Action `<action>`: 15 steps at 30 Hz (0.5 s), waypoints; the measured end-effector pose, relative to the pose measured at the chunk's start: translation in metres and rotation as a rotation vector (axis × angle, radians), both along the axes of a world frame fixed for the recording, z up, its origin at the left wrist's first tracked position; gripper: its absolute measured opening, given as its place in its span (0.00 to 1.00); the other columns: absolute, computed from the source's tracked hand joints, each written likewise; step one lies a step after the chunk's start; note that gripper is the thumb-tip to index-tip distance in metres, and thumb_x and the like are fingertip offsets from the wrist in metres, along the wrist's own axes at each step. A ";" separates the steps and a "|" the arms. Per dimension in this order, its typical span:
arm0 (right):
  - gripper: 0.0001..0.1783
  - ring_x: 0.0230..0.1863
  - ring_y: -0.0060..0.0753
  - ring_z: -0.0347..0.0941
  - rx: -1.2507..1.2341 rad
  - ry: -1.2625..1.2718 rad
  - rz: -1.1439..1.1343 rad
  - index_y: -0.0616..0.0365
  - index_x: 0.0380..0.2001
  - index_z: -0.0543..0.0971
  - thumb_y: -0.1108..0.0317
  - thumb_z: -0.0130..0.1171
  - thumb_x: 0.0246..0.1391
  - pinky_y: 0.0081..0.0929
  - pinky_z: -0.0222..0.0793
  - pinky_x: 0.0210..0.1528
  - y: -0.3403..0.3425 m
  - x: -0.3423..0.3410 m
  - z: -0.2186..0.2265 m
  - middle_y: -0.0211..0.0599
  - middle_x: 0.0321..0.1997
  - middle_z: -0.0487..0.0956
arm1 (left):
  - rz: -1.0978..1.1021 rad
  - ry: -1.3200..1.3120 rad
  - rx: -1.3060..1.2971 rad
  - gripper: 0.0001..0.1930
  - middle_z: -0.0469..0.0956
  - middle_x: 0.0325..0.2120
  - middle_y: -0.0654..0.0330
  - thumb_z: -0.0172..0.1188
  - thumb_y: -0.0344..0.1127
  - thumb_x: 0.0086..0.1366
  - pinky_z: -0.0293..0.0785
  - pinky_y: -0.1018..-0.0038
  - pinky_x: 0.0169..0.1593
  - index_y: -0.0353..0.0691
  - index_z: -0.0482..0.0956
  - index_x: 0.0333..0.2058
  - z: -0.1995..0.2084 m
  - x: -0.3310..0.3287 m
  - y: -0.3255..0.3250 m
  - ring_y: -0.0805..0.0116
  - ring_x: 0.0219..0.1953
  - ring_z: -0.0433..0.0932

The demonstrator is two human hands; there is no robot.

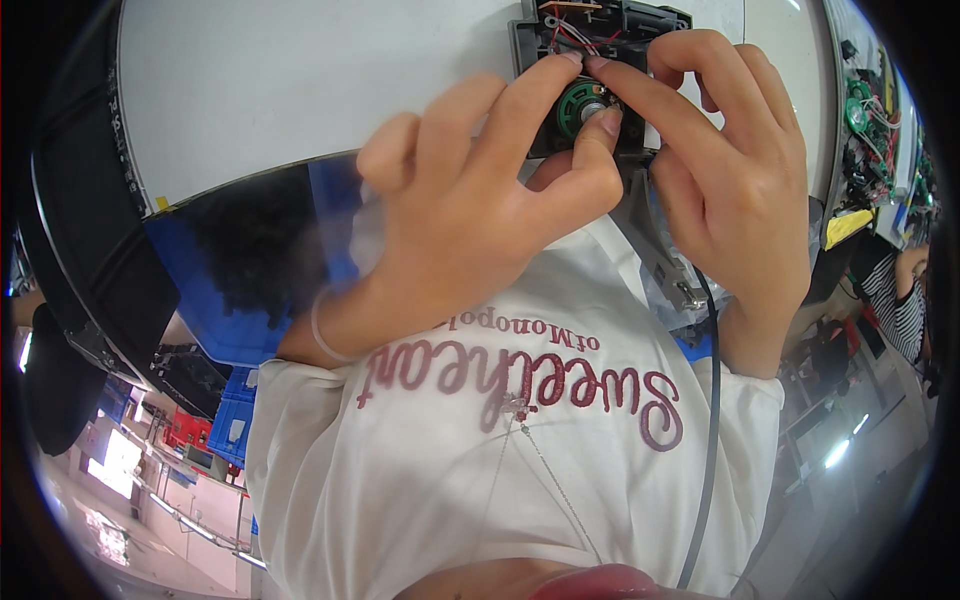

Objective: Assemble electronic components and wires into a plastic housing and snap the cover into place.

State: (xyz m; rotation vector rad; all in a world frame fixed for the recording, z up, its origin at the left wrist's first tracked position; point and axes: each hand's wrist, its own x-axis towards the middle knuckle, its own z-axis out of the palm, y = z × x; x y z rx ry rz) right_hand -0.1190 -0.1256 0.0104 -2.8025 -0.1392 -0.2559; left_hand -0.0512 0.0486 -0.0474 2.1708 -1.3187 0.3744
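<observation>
At the top centre lies a black plastic housing with a round green speaker in it, the speaker's silver centre facing up. Thin red and white wires run across the housing above the speaker. My left hand has its thumb on the speaker and its index fingertip at the wires, gripping the housing between them. From the other side, my right hand brings its index fingertip to the same wires, almost meeting the left one. Its other fingers are curled, and its thumb tip is hidden. What exactly is pinched between the fingertips is too small to see.
A white tabletop spreads left of the housing. A blue bin with a dark heap stands below it. A grey cable hangs near my right arm. Green speakers and wires lie far right, near a person's striped sleeve.
</observation>
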 end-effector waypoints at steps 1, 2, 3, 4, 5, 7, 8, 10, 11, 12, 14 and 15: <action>0.28 0.31 0.37 0.64 0.027 0.015 -0.013 0.57 0.40 0.82 0.81 0.50 0.29 0.30 0.62 0.32 0.002 0.002 0.002 0.37 0.36 0.73 | 0.001 -0.001 0.001 0.08 0.78 0.47 0.69 0.64 0.36 0.54 0.49 0.75 0.47 0.55 0.84 0.34 -0.001 0.001 0.000 0.74 0.43 0.67; 0.27 0.31 0.37 0.64 0.054 0.031 -0.026 0.57 0.39 0.82 0.81 0.50 0.29 0.30 0.62 0.32 0.004 0.004 0.004 0.37 0.36 0.72 | -0.005 -0.007 -0.010 0.08 0.77 0.46 0.69 0.65 0.36 0.53 0.49 0.74 0.47 0.56 0.84 0.34 -0.002 0.001 0.001 0.73 0.44 0.66; 0.27 0.32 0.37 0.64 0.080 0.046 -0.040 0.57 0.39 0.82 0.81 0.50 0.29 0.30 0.63 0.32 0.006 0.006 0.006 0.37 0.36 0.72 | -0.011 -0.013 -0.020 0.09 0.77 0.46 0.69 0.65 0.36 0.53 0.49 0.74 0.47 0.56 0.84 0.34 -0.004 0.002 0.001 0.73 0.44 0.66; 0.27 0.32 0.37 0.64 0.107 0.062 -0.053 0.57 0.39 0.82 0.81 0.50 0.29 0.31 0.63 0.33 0.008 0.007 0.008 0.37 0.36 0.72 | -0.010 -0.014 -0.020 0.09 0.77 0.46 0.69 0.65 0.36 0.53 0.49 0.74 0.47 0.56 0.84 0.34 -0.006 0.001 0.001 0.73 0.44 0.66; 0.27 0.32 0.37 0.64 0.108 0.062 -0.051 0.57 0.39 0.82 0.81 0.50 0.29 0.31 0.63 0.33 0.010 0.007 0.011 0.37 0.36 0.72 | 0.000 -0.034 -0.063 0.10 0.75 0.46 0.68 0.66 0.35 0.52 0.49 0.74 0.47 0.57 0.85 0.34 -0.009 0.001 0.001 0.72 0.44 0.65; 0.26 0.31 0.37 0.65 0.049 0.110 -0.060 0.57 0.38 0.82 0.82 0.50 0.30 0.31 0.63 0.33 0.012 0.008 0.019 0.37 0.35 0.71 | 0.003 -0.050 -0.107 0.11 0.74 0.45 0.67 0.66 0.34 0.51 0.49 0.73 0.46 0.57 0.85 0.35 -0.013 -0.001 0.001 0.71 0.45 0.64; 0.26 0.31 0.37 0.65 0.050 0.111 -0.064 0.57 0.38 0.82 0.82 0.50 0.30 0.31 0.63 0.33 0.011 0.016 0.026 0.37 0.35 0.71 | 0.001 -0.039 -0.094 0.13 0.72 0.44 0.67 0.67 0.34 0.49 0.49 0.73 0.46 0.57 0.85 0.35 -0.013 -0.001 0.002 0.70 0.44 0.64; 0.06 0.27 0.29 0.64 0.159 0.486 -0.109 0.57 0.29 0.81 0.71 0.60 0.44 0.26 0.59 0.30 0.006 0.032 0.038 0.30 0.27 0.70 | -0.003 -0.028 -0.082 0.14 0.70 0.44 0.66 0.67 0.34 0.48 0.49 0.72 0.46 0.58 0.85 0.36 -0.014 0.000 0.005 0.69 0.44 0.63; 0.06 0.27 0.29 0.64 0.158 0.486 -0.110 0.57 0.29 0.81 0.71 0.60 0.44 0.26 0.59 0.30 0.006 0.033 0.039 0.30 0.27 0.70 | -0.004 -0.020 -0.062 0.15 0.69 0.43 0.66 0.67 0.33 0.48 0.49 0.72 0.46 0.58 0.85 0.37 -0.014 0.000 0.006 0.68 0.44 0.63; 0.08 0.28 0.29 0.65 0.095 0.505 -0.092 0.57 0.32 0.81 0.70 0.60 0.45 0.26 0.60 0.31 0.006 0.032 0.040 0.31 0.29 0.70 | -0.006 -0.012 -0.043 0.16 0.68 0.43 0.66 0.67 0.33 0.47 0.49 0.71 0.46 0.58 0.85 0.37 -0.014 0.000 0.006 0.68 0.43 0.63; 0.12 0.31 0.29 0.66 -0.027 0.539 -0.044 0.57 0.37 0.80 0.68 0.61 0.47 0.26 0.61 0.33 0.008 0.032 0.041 0.33 0.32 0.70 | -0.008 -0.023 -0.047 0.16 0.69 0.43 0.66 0.67 0.33 0.47 0.49 0.72 0.46 0.58 0.85 0.37 -0.013 0.001 0.006 0.69 0.44 0.63; 0.15 0.32 0.29 0.66 -0.089 0.556 -0.019 0.57 0.40 0.80 0.66 0.61 0.47 0.27 0.62 0.34 0.009 0.033 0.041 0.34 0.33 0.70 | -0.013 -0.033 -0.052 0.16 0.70 0.44 0.67 0.67 0.33 0.47 0.49 0.72 0.46 0.58 0.85 0.37 -0.012 0.002 0.005 0.69 0.44 0.63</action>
